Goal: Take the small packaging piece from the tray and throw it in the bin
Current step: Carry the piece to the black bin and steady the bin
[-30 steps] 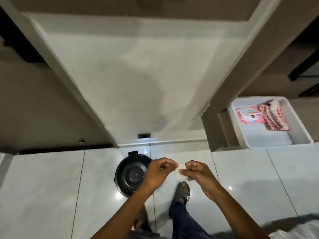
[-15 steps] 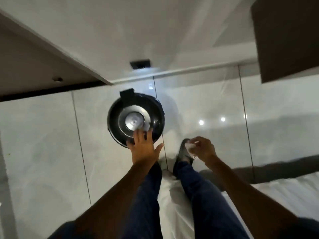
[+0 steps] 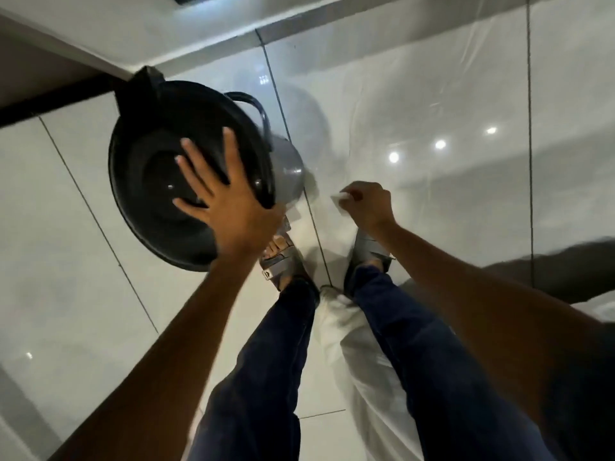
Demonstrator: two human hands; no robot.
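Note:
The bin stands on the floor at the left, its round black lid (image 3: 146, 181) tilted up so that the grey bin body (image 3: 288, 168) shows at the lid's right edge. My left hand (image 3: 229, 201) grips the lid at its near rim, fingers spread over the top. My right hand (image 3: 367, 202) hovers to the right of the bin, above my feet, pinching the small white packaging piece (image 3: 340, 196) at its fingertips. The tray is out of view.
Glossy white floor tiles (image 3: 432, 94) reflect ceiling lights. A white wall base and a dark gap (image 3: 50, 101) run behind the bin. My legs in dark trousers and grey sandals (image 3: 278, 264) stand just near the bin. White cloth (image 3: 359, 354) lies between my legs.
The view has dropped from the tray and wall to the bin. My left hand reached the lid and tilted it up. My right hand came closer to the bin with the piece.

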